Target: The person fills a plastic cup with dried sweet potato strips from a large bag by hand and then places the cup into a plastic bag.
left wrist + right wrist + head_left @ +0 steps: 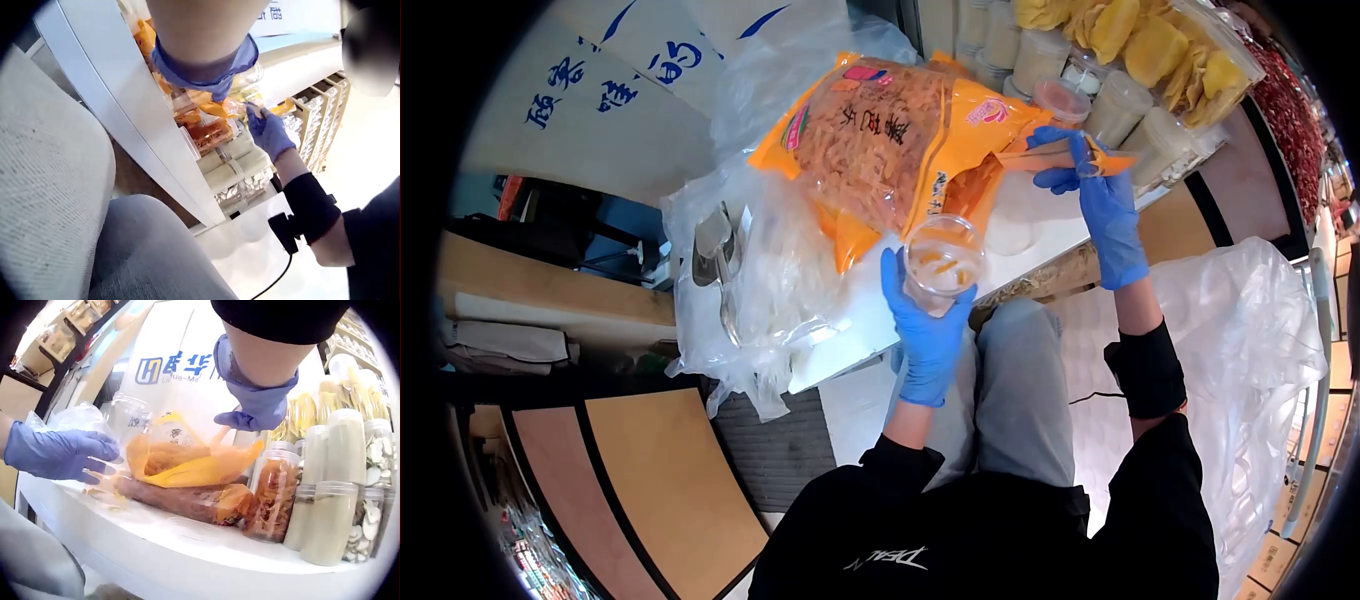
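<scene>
My left hand (930,340), in a blue glove, grips a clear plastic jar (943,270) near the table's front edge. A few orange strips lie at the jar's bottom, and its mouth is uncovered. Behind it lies a large orange-and-clear bag of dried orange strips (865,130), torn at its right end. My gloved right hand (1105,200) pinches the bag's loose edge and holds it up to the right. In the right wrist view, the bag's opening (187,469) gapes toward the jar side, with strips inside.
A round clear lid (1010,235) lies on the white table (840,350). Filled jars (1120,105) and a box of yellow dried slices (1155,50) stand at the right back. A metal scoop (715,245) rests on clear plastic wrapping at left. A filled jar of orange strips (273,494) stands beside the bag.
</scene>
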Demonstrator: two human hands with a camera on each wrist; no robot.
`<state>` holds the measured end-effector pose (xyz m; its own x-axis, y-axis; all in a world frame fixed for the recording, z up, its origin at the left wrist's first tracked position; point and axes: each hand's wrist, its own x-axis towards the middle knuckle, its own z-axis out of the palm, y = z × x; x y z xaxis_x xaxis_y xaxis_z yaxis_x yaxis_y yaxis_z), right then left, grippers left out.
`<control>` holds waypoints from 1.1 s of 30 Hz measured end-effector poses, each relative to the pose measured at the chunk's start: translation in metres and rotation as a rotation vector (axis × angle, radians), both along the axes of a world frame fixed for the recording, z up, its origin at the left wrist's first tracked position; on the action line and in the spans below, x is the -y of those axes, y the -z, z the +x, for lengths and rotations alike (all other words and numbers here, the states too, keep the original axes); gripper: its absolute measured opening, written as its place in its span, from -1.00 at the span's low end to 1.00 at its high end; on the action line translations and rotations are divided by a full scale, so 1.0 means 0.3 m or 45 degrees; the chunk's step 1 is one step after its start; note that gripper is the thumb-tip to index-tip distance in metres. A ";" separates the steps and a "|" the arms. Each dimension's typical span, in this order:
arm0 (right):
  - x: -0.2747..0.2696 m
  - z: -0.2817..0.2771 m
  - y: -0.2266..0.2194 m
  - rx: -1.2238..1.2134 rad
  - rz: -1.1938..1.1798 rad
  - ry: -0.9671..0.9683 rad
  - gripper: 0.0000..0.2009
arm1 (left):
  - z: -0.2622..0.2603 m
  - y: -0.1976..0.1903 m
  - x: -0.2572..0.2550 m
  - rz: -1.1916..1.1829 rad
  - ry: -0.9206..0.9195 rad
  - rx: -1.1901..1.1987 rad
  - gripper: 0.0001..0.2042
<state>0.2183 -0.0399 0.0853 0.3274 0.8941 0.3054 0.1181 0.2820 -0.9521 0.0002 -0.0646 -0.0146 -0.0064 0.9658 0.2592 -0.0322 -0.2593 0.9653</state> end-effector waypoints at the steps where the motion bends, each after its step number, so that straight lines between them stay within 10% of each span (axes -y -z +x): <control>1: 0.004 0.010 -0.007 0.002 -0.016 0.041 -0.61 | -0.017 0.018 -0.008 0.081 -0.021 -0.158 -0.05; 17: 0.021 0.076 0.042 -0.112 -0.070 0.177 -0.62 | -0.232 0.117 0.093 -0.059 -0.176 -0.212 -0.45; 22: 0.033 0.073 0.030 -0.014 -0.157 0.252 -0.63 | -0.267 0.130 0.182 -0.143 0.209 -0.320 -0.62; 33: 0.023 0.047 0.020 -0.040 -0.155 0.215 -0.63 | 0.019 -0.014 0.058 0.132 0.024 -0.464 -0.14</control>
<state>0.2325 -0.0467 0.0792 0.4834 0.8555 0.1854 0.1235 0.1430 -0.9820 0.0060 -0.0819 -0.0105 0.1217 0.9333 0.3379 0.3029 -0.3591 0.8828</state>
